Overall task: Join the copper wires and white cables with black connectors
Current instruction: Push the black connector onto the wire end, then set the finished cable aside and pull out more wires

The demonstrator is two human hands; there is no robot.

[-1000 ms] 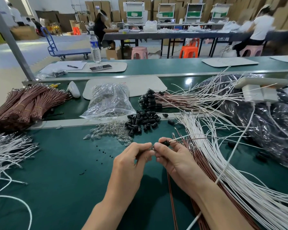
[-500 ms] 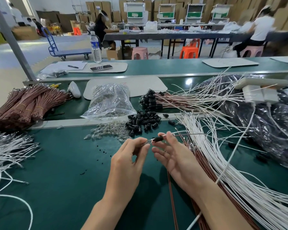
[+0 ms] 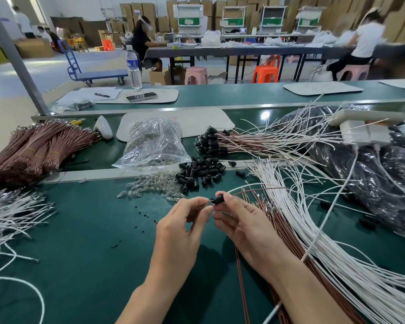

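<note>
My right hand (image 3: 241, 220) pinches a black connector (image 3: 219, 199) just above the green bench; a white cable (image 3: 246, 187) and a copper wire (image 3: 267, 188) run from it to the right. My left hand (image 3: 181, 226) pinches a small clear part at the connector's left end. A pile of loose black connectors (image 3: 200, 170) lies just beyond the hands. Loose white cables (image 3: 313, 220) and copper wires (image 3: 270, 208) fan out at the right. Finished wires with connectors (image 3: 209, 143) lie further back.
Small clear bulbs (image 3: 150, 187) lie scattered left of the connector pile, with a clear plastic bag (image 3: 153, 142) behind them. Bundled copper wires (image 3: 33, 150) and white cables (image 3: 7, 213) sit at the left. Black plastic bags (image 3: 372, 169) and a white power strip (image 3: 360, 133) fill the right.
Both hands rose away from me with the connector, then came slightly back. The right fingers opened around it midway and now pinch it again; the left fingertips stay at its left end.
</note>
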